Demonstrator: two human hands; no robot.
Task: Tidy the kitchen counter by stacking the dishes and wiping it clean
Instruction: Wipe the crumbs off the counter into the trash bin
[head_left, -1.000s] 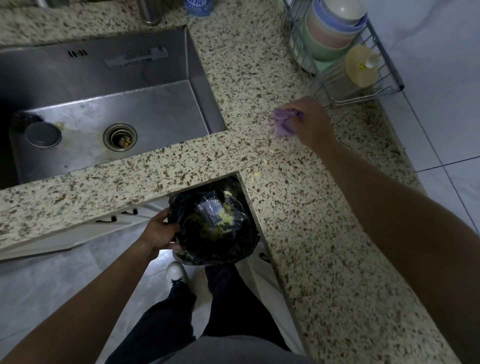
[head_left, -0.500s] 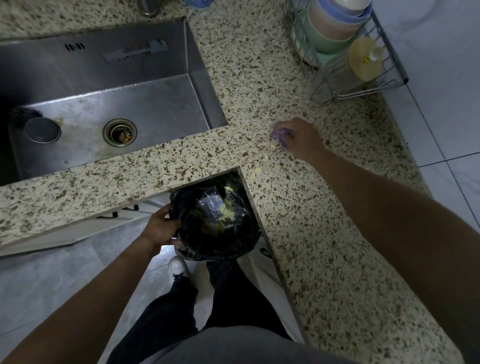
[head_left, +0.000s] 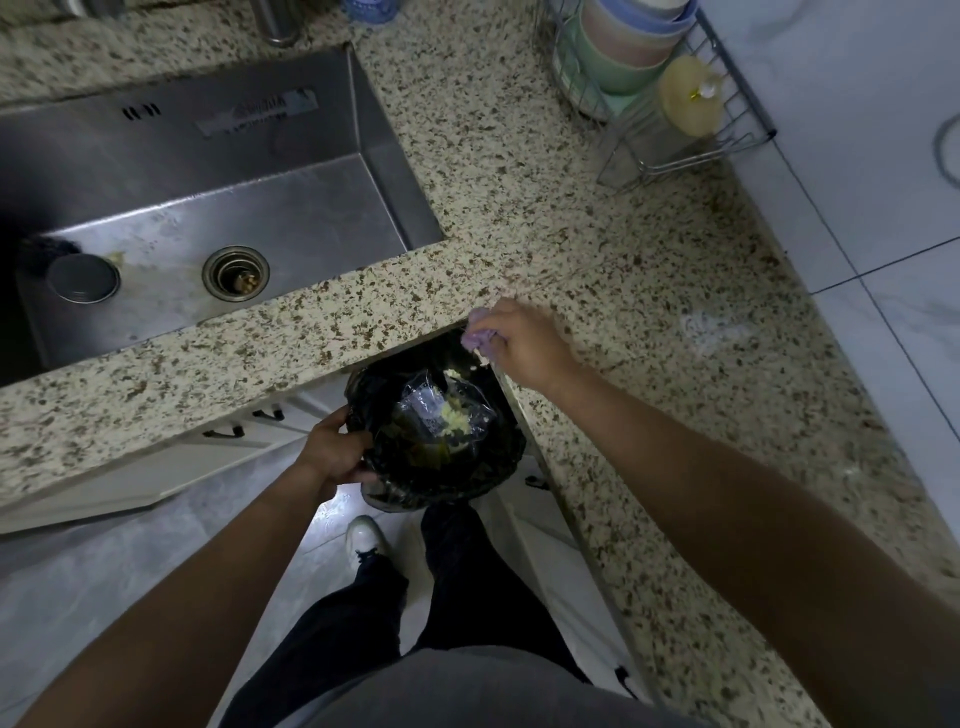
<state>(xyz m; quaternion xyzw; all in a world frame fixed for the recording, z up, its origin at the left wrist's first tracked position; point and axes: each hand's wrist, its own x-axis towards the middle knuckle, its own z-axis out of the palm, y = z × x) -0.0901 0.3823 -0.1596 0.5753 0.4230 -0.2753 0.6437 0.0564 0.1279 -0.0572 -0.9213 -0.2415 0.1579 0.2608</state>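
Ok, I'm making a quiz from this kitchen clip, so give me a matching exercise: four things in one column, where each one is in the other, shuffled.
Things:
1. purple cloth
2. black-bagged bin
3. stacked bowls
4. drain strainer

Places:
A. in the wire rack
B. set in the floor of the sink
C. gripped by the right hand
D. held at its rim by the left hand

Pairs: 1-C, 2-D, 3-A, 4-B

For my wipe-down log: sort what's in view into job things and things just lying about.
Job: right hand pinching purple cloth, crumbs at the counter edge, left hand holding black bin bag, stacked bowls.
Lying about: sink, its drain, yellow bottle, wire rack.
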